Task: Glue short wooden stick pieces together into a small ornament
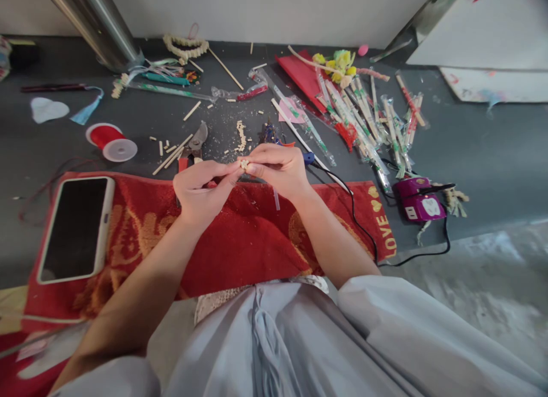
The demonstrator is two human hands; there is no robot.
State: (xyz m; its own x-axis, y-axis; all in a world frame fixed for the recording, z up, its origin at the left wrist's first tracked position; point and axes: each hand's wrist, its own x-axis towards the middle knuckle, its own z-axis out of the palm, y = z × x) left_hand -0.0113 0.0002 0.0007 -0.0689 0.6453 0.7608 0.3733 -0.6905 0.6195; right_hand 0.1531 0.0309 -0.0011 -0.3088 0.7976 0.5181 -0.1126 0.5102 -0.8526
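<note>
Between the fingertips of both hands is a small cluster of short cut stick pieces (244, 164), pale in colour. My left hand (203, 185) pinches it from the left, and my right hand (280, 168) pinches it from the right. Just beyond them, a curved row of short stick pieces (241, 135) lies among crumbs on the grey table. Pruning shears (198, 141) with red handles rest behind my left hand, beside some thin wooden sticks (173, 153). Behind my right hand, a blue-ended tool (308, 158), perhaps a glue gun, is mostly hidden; a black cable runs from it.
A red towel (240, 243) lies along the table's front edge, with a phone (77, 225) on its left. Further out are a spool of red thread (111, 142), wrapped chopsticks (355, 114), a purple power socket (418, 200) and a metal post (96, 25).
</note>
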